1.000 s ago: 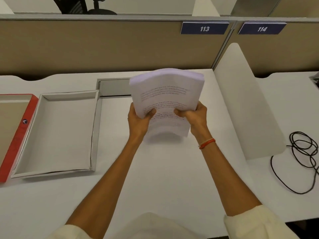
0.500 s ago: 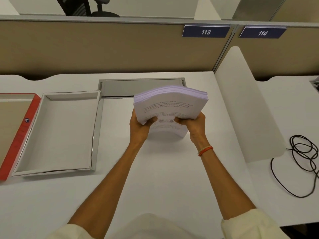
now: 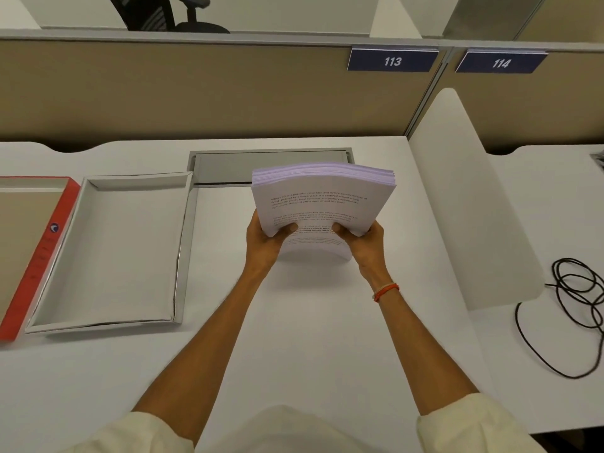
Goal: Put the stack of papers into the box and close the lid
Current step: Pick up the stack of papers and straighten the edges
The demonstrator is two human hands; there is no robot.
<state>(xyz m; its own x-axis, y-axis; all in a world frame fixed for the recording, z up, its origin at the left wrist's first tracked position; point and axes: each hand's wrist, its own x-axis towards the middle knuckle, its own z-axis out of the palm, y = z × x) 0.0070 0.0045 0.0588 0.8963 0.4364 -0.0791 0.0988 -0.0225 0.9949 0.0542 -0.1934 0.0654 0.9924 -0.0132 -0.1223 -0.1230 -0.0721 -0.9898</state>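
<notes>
I hold a thick stack of printed white papers (image 3: 322,199) above the middle of the desk, its near end bowed down toward the desk surface. My left hand (image 3: 265,244) grips its near left corner and my right hand (image 3: 363,244) grips its near right corner, thumbs on top. An open white box (image 3: 186,250) lies flat to the left, with nothing inside. Its red lid (image 3: 39,259) lies further left, inner side up, partly cut off by the frame edge.
A grey cable hatch (image 3: 271,165) is set into the white desk (image 3: 310,338) behind the stack. A white divider panel (image 3: 470,204) stands on the right, with a coiled black cable (image 3: 578,305) beyond it. A beige partition (image 3: 196,93) closes the back.
The stack has tipped from steeply raised to a flatter tilt and dropped toward the desk. Both hands keep the same grip on its near corners.
</notes>
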